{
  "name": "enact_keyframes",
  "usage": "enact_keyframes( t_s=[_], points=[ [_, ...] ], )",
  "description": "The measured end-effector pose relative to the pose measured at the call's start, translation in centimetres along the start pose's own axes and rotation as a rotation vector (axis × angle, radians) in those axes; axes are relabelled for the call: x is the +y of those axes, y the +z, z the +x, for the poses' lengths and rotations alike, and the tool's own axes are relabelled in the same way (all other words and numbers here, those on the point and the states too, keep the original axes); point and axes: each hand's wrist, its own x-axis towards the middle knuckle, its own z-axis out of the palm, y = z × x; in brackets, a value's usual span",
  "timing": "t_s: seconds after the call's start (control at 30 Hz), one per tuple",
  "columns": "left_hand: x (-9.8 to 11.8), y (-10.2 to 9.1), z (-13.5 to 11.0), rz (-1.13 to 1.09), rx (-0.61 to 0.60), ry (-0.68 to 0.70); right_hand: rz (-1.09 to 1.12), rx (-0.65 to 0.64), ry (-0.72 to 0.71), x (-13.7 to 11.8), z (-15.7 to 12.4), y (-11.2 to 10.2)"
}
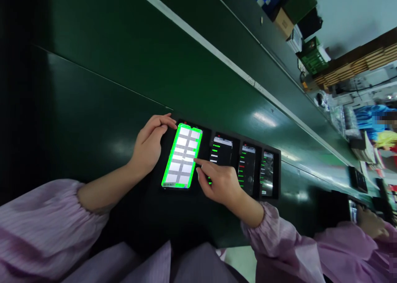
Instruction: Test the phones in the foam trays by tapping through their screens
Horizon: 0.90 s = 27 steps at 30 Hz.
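A lit phone (182, 157) lies in the left end of a black tray, its screen showing white blocks, grey bars and a bright green border. The stretched index finger of my right hand (221, 183) touches the right edge of that screen; the thumb is apart and the other fingers are curled. Beside the phone's upper left corner is my left hand (151, 142), its bent fingertips at the tray edge, gripping nothing visible. To the right, the black tray (277, 167) holds a second phone (222, 153), a third phone (247, 167) and a fourth phone (267, 173), with lines of text on dark screens.
The tray stands on a dark green workbench (102, 113) with a pale metal strip (198, 39) running across it. Far right, a co-worker's hand (370, 223) is at another device. Green crates (313, 55) and a cardboard box (283, 23) stand at the back.
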Motion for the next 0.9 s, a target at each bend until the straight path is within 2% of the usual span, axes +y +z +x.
enact_keyframes(
  t_s=[0.2,0.37,0.67,0.9],
  points=[
    [-0.1,0.1,0.0,0.004,0.012,-0.001,-0.065,0.0,0.145,2.6,3.1,0.7],
    [-0.3,0.1,-0.1,-0.004,0.01,0.017,-0.122,-0.004,0.188,3.3,4.9,0.7],
    [-0.3,0.2,-0.1,-0.007,0.006,0.024,-0.13,-0.018,0.011,2.4,5.6,1.3],
    [-0.3,0.1,-0.1,-0.005,0.007,0.026,-0.124,-0.039,-0.196,-0.3,2.2,0.8]
  ],
)
